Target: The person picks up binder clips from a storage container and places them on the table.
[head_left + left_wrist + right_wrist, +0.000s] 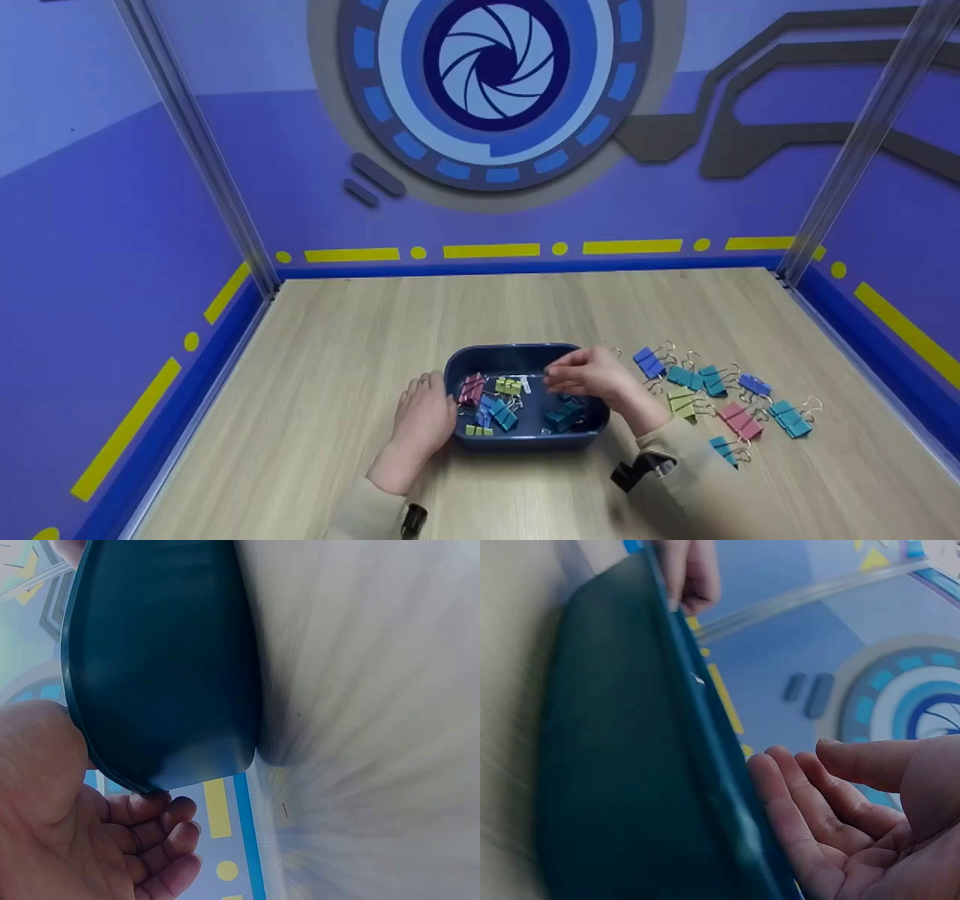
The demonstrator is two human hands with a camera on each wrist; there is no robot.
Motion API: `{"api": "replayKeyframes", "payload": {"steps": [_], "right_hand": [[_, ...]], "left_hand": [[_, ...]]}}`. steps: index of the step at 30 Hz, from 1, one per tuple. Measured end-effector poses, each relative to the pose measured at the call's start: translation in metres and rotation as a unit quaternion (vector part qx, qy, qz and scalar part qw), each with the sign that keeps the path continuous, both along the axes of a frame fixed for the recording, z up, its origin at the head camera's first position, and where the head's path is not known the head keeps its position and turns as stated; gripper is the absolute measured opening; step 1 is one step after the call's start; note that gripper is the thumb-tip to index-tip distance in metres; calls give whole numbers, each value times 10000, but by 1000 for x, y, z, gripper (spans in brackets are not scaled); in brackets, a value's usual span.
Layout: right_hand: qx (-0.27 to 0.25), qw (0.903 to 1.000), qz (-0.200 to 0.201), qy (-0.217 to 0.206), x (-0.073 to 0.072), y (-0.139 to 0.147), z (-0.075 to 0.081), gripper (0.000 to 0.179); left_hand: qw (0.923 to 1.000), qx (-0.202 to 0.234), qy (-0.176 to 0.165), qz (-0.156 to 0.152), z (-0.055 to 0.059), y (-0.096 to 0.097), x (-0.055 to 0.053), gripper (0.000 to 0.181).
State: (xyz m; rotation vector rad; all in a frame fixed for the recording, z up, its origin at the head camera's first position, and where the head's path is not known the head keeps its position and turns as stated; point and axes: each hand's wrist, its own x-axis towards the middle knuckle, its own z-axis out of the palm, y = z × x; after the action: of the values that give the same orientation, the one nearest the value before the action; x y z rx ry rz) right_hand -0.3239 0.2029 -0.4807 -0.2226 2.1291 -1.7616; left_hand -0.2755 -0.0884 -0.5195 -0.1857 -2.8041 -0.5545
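Observation:
A dark blue plastic box (517, 442) stands on the table with several coloured binder clips in it. Pink (472, 390), yellow-green (508, 386) and blue-teal (501, 414) clips lie in its left part; dark teal clips (565, 415) lie at its right. My left hand (426, 411) holds the box's left end, its thumb at the rim and fingers bent by the corner, as the left wrist view shows. Over the right part of the box hovers my right hand (589, 375). Its fingers are loosely bent, and the palm (862, 840) shows nothing held.
Right of the box, several more binder clips lie loose on the wooden table (337, 337), among them a pink one (740, 421), a blue one (649, 362) and a teal one (790, 418). Purple-blue panels (285, 172) wall the table's back and sides.

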Motion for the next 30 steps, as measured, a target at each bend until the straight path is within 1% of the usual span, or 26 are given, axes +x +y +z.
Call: {"api": "replayKeyframes", "payload": {"steps": [3, 6, 9, 11, 16, 20, 23, 27, 30], "right_hand": [[188, 9998, 28, 11, -1, -11, -5, 30], [481, 9988, 52, 110, -3, -20, -9, 27], [734, 9971, 81, 160, -5, -28, -13, 25], [808, 9966, 114, 122, -6, -32, -14, 23], [818, 9962, 295, -78, -7, -40, -17, 24], [888, 9955, 295, -113, -9, -46, -21, 22], [926, 9953, 263, -136, -9, -51, -23, 19], [919, 9952, 319, -138, -8, -55, -25, 16], [949, 9948, 347, -105, -7, -57, -26, 15]], "left_hand": [[10000, 5, -92, -3, 1, 0, 0, 27], [9999, 7, -134, 15, 1, 0, 0, 27], [9999, 25, -118, 30, 2, 0, -1, 27], [9999, 38, -105, 25, 2, -1, -1, 27], [9999, 40, -117, -5, 1, -1, -1, 28], [9999, 34, -134, 8, 1, 0, -1, 28], [10000, 14, -39, -6, 1, 0, 0, 26], [9999, -21, 137, -52, 1, 0, 1, 24], [9998, -32, 159, -68, 1, -1, 1, 23]]}}
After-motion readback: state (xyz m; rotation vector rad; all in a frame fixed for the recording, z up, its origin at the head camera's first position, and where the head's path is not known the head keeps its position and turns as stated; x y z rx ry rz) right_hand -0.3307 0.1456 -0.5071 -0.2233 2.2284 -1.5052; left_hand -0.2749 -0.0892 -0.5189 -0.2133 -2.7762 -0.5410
